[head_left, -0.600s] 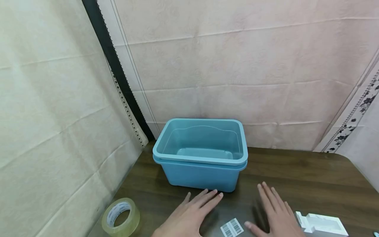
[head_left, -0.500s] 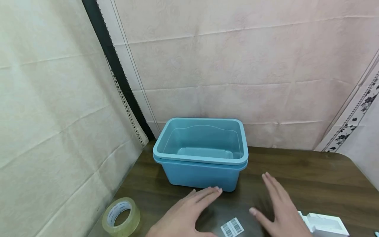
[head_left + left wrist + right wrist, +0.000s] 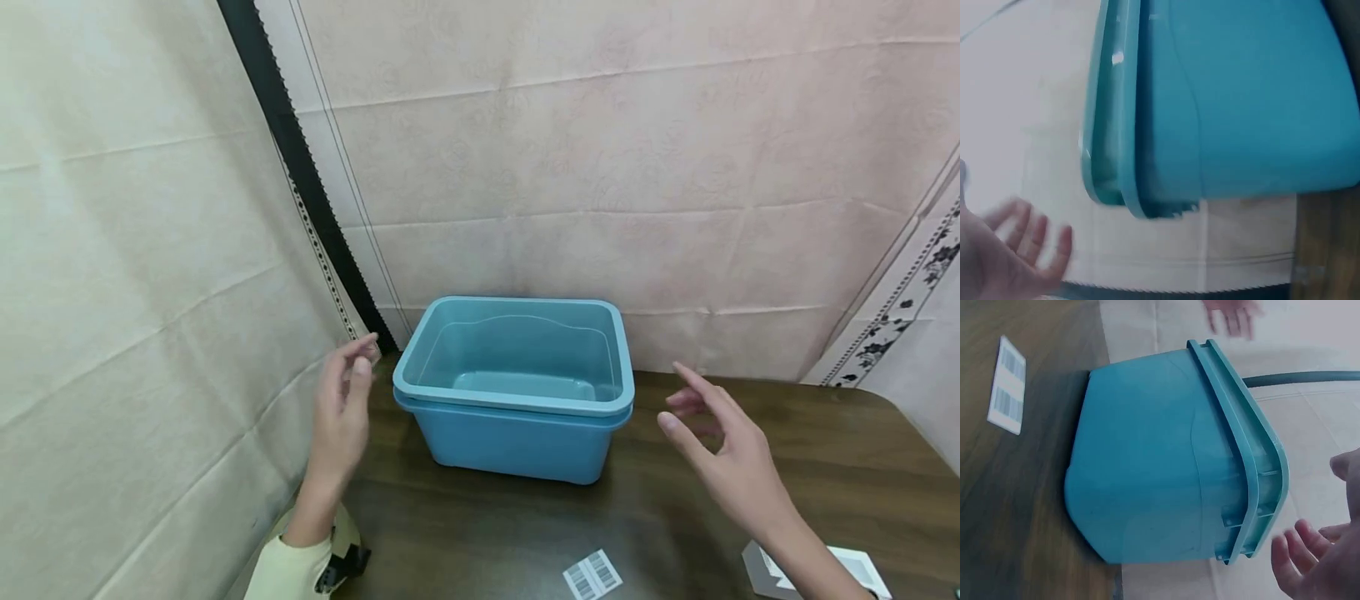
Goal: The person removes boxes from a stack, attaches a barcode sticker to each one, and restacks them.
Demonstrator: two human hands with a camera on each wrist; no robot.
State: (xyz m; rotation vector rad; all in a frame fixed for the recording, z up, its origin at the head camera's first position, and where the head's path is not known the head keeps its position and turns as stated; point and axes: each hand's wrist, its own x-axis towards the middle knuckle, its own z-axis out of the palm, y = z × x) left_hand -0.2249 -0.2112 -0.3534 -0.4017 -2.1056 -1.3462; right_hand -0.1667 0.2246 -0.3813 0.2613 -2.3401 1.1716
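Two blue plastic bins [image 3: 517,446], one nested inside the other, stand upright on the table near the back wall. My left hand [image 3: 341,412] hovers off their left side, fingers relaxed and slightly bent, touching nothing. On the other side my right hand [image 3: 723,446] is raised with its thumb and fingers spread apart, a gap between it and the rim. The right wrist view shows the stacked rims [image 3: 1260,469] with the right hand [image 3: 1329,556] beside them. In the left wrist view the left hand [image 3: 1016,250] is blurred and apart from the bins [image 3: 1254,106].
A white barcode label [image 3: 592,575] lies on the dark wooden table [image 3: 465,533] in front of the bins. A clear tape roll [image 3: 345,529] is mostly behind my left forearm. A white box [image 3: 768,575] sits partly under my right forearm. Cloth walls [image 3: 562,167] enclose the back and left.
Both hands have risen from low in front of the bins and moved forward, the left swinging out to the bins' left side and the right to their right. The bins stay put.
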